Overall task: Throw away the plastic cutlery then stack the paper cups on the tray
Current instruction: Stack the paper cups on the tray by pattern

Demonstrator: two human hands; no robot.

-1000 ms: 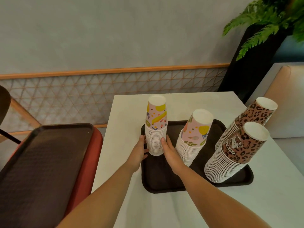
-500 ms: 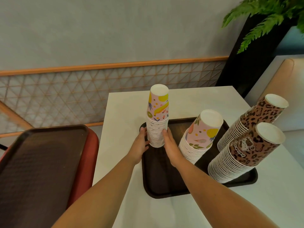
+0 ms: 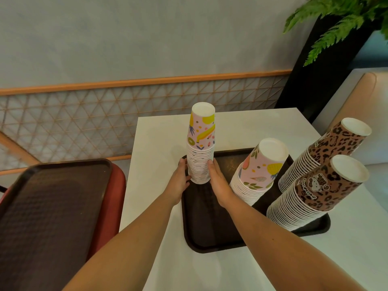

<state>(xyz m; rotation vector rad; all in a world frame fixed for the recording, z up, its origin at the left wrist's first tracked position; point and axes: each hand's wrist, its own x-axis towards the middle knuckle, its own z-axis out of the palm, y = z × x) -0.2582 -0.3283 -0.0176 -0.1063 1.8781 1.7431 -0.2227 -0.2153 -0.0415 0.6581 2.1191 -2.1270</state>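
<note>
A dark brown tray [image 3: 210, 234] lies on the white table [image 3: 262, 267]. At its far left corner stands an upside-down stack of pink fruit-print paper cups [image 3: 201, 143]. My left hand [image 3: 179, 181] presses the stack's left side near the base and my right hand [image 3: 218, 182] presses its right side. A second pink fruit-print stack [image 3: 260, 173] stands to the right on the tray. Two leopard-print stacks, one further back [image 3: 323, 152] and one nearer [image 3: 310, 194], stand at the tray's right end. No plastic cutlery is visible.
A second dark tray [image 3: 48, 208] rests on a red chair [image 3: 109, 208] to the left of the table. A wall with a wooden lattice runs behind. A black planter with a fern [image 3: 336, 28] stands at the back right, beside a beige seat [image 3: 357, 97].
The view has shifted and the cup stacks look closer. Both hands stay clasped around the base of the left pink stack, which stands upright in the same tray corner.
</note>
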